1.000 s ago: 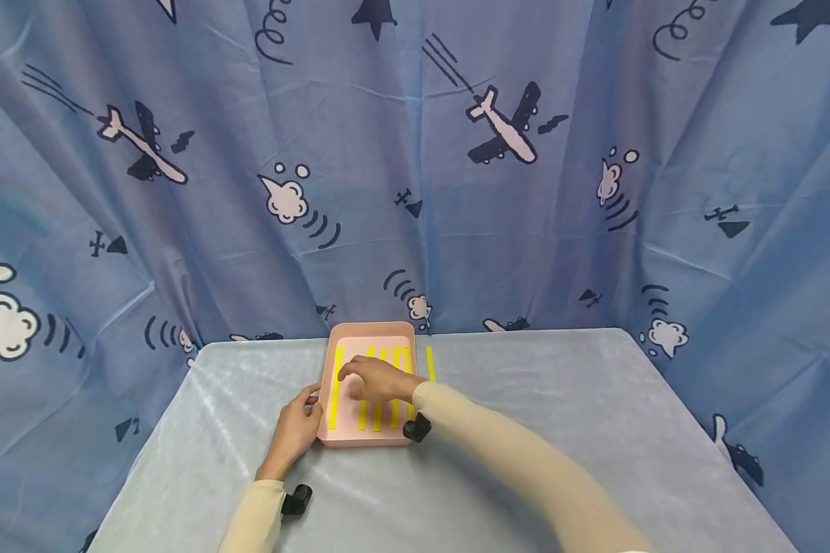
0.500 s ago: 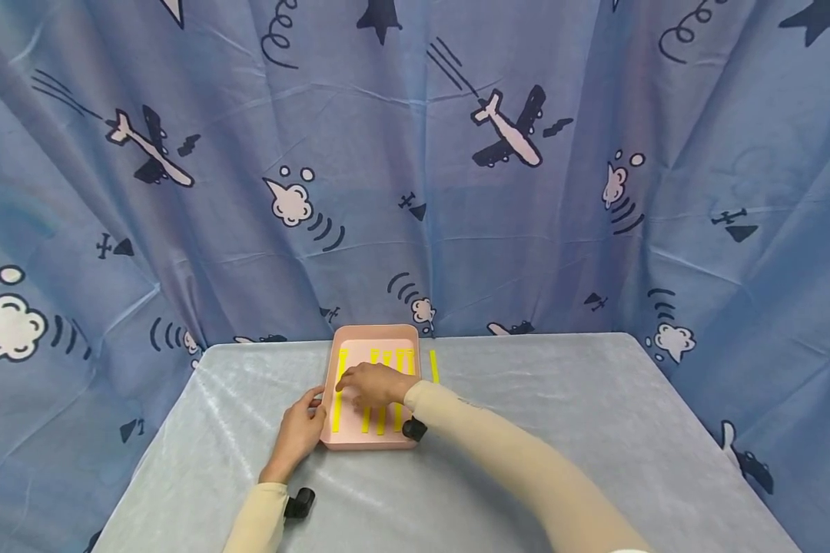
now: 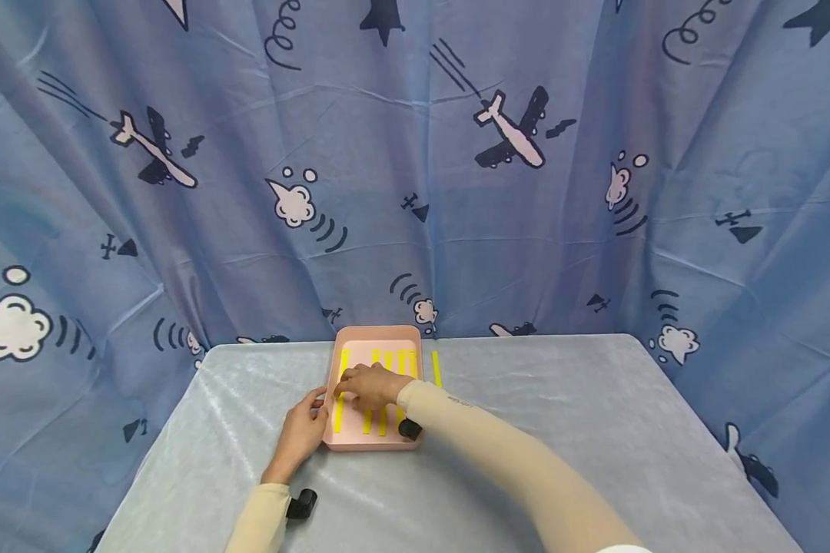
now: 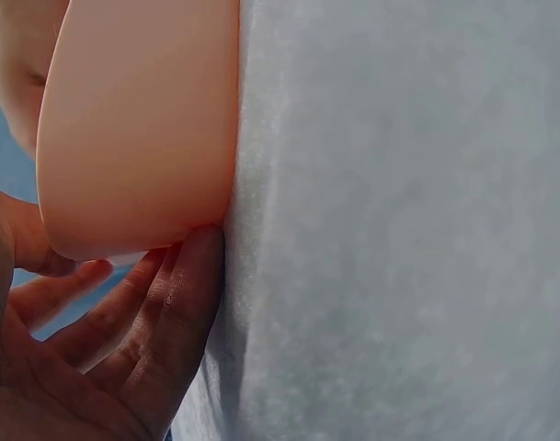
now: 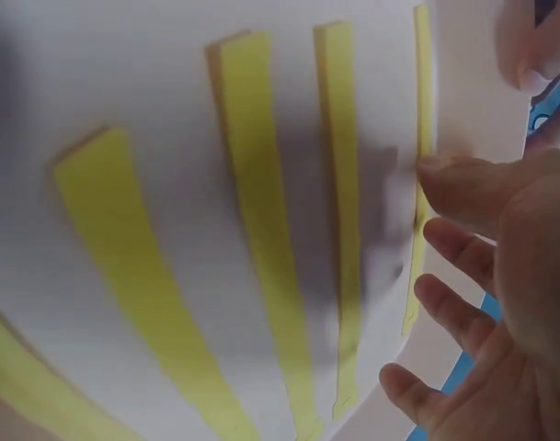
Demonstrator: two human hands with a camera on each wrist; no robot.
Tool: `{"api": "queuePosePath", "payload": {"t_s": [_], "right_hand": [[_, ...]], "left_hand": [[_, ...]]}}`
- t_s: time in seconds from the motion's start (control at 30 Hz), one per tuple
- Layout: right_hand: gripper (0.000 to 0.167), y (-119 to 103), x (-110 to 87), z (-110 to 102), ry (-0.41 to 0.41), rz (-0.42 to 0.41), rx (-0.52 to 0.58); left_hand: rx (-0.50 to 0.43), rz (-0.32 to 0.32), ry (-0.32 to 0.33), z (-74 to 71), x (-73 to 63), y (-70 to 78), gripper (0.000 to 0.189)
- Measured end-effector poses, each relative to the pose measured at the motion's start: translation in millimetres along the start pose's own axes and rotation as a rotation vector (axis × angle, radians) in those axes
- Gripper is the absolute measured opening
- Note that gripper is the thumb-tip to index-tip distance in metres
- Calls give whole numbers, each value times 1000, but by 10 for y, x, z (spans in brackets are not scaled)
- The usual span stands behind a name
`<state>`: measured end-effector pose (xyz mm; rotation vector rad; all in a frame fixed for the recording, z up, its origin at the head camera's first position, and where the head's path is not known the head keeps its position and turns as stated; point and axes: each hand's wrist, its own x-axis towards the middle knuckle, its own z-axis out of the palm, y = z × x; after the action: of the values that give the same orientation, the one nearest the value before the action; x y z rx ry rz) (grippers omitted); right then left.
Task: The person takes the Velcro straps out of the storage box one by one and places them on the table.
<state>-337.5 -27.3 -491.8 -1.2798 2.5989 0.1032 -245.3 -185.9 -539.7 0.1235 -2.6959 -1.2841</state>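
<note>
A pink tray (image 3: 372,445) with several long yellow strips (image 3: 383,421) in it lies near the table's back edge. My left hand (image 3: 300,434) rests against its left side. In the left wrist view, the thumb is at the tray's rim and the straight fingers (image 4: 192,294) touch the outer wall low down. Over the tray, my right hand (image 3: 366,386) reaches the leftmost yellow strip (image 3: 338,418). In the right wrist view one fingertip (image 5: 433,167) touches that strip, which lies along the tray's edge, and the other fingers are loosely bent beside it.
Another yellow strip (image 3: 436,369) lies on the table just right of the tray. A light grey cloth (image 3: 560,407) covers the table. Behind it hangs a blue curtain (image 3: 360,130) printed with planes and clouds.
My right hand has come down to the leftmost strip, its fingers less spread than before. The left hand keeps its place at the tray. The head view has shifted slightly.
</note>
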Motion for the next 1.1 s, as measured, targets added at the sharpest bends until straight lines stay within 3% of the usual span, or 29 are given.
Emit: {"api": "queuePosePath", "payload": {"t_s": [0.2, 0.53, 0.93, 1.1], "right_hand": [[38, -19, 17, -6, -12, -10, -43], [36, -73, 29, 9, 4, 15, -226], [17, -46, 105, 73, 39, -22, -246], [18, -33, 141, 99, 59, -40, -209]], "left_hand": [[3, 8, 0, 10, 1, -6, 40], [3, 0, 10, 15, -2, 7, 40], [4, 2, 5, 13, 2, 6, 40], [12, -8, 1, 2, 3, 24, 41]]}}
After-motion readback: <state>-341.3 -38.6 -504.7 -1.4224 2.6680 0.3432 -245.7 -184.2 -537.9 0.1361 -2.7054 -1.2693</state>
